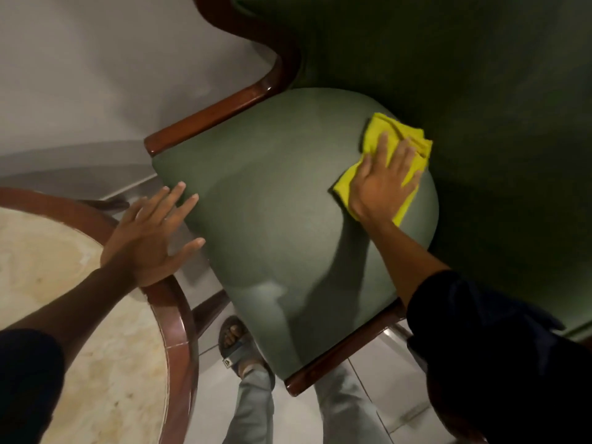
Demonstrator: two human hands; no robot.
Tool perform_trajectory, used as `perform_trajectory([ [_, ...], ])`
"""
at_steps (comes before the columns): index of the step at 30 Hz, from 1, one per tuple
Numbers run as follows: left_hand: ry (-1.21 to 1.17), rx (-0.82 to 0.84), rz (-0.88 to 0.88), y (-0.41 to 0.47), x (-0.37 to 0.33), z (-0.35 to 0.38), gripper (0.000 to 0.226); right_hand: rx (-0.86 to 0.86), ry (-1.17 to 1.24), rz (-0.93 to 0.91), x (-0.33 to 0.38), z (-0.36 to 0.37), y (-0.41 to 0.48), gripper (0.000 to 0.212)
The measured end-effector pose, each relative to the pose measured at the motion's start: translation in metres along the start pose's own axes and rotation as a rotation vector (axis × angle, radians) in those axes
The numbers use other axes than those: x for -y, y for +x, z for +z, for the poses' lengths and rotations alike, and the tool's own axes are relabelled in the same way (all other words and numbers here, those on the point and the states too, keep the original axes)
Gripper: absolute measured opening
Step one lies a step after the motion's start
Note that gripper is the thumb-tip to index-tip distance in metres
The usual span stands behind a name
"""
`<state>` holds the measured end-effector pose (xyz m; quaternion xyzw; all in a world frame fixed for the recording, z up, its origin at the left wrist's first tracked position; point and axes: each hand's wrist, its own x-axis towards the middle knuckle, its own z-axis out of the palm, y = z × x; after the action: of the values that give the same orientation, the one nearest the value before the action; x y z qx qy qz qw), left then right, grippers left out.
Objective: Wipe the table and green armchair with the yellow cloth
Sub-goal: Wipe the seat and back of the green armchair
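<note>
The yellow cloth [389, 161] lies folded at the far right corner of the seat of the green armchair [288, 203], close to where the seat cushion meets the dark backrest. The right hand [382, 184] presses it flat — fingers [382, 145] spread wide and straight over the cloth, not curled round it, so it is pinned by the palm rather than gripped. Most of the seat lies to the left of and nearer than the cloth, towards the front edge, so the coming stroke would probably sweep back that way; the cloth's long axis runs roughly from the backrest towards the seat's front. The left hand [150, 235] holds nothing — open, fingers splayed, hovering between the seat's left edge and the wooden rim of the round desk [177, 331] beside the chair. The right hand alone is placed to wipe.
</note>
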<state>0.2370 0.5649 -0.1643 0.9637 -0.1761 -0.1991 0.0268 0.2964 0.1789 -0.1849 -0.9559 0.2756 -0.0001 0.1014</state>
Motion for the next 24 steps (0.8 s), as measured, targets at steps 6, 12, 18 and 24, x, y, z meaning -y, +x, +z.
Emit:
perform_trajectory([
  [6, 0.007, -0.043, 0.014, -0.003, -0.002, 0.007, 0.081, -0.093, 0.06, 0.521, -0.025, -0.003, -0.068, 0.051],
  [12, 0.037, -0.237, -0.051, -0.016, 0.013, 0.013, 0.074, 0.019, 0.019, 0.063, 0.062, 0.026, -0.197, 0.052],
  [18, -0.05, -0.33, -0.232, -0.016, 0.008, 0.015, 0.069, 0.074, 0.084, 0.022, 0.153, 0.033, -0.074, 0.056],
  [24, -0.189, -0.443, -0.279, -0.016, -0.005, 0.019, 0.071, 0.272, -0.08, -0.534, 0.205, 0.047, -0.105, 0.056],
])
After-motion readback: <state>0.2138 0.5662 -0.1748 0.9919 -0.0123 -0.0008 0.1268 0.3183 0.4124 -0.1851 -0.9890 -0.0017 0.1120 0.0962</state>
